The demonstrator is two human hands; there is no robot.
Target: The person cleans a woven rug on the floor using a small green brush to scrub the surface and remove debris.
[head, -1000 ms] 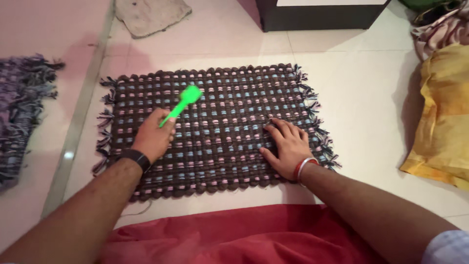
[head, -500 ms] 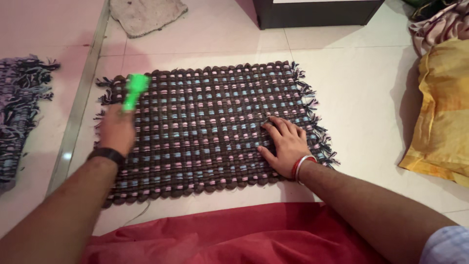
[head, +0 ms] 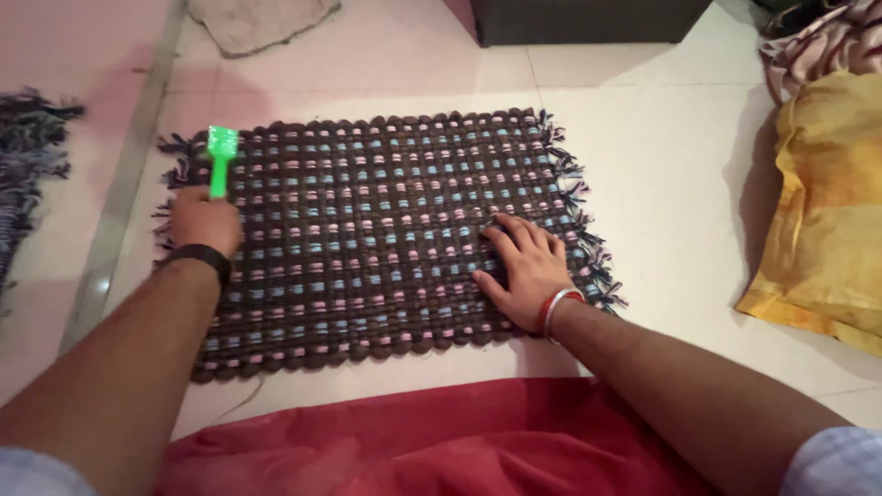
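A dark brown woven mat (head: 377,230) with pink and blue flecks and fringed ends lies flat on the pale tiled floor. My left hand (head: 204,220), with a black band on its wrist, grips the handle of a bright green brush (head: 220,158) whose head rests near the mat's far left corner. My right hand (head: 520,266), with a red and white bangle on its wrist, presses flat with spread fingers on the mat's right part.
A second fringed mat (head: 28,174) lies at the left beyond a metal floor strip (head: 119,184). A grey cloth (head: 257,20) and dark furniture (head: 579,18) sit at the back. Yellow fabric (head: 818,211) is piled at the right. Red cloth (head: 432,441) covers my lap.
My left hand has swept the green brush from the mat's middle to its far left corner. My right hand has stayed pressed on the mat.
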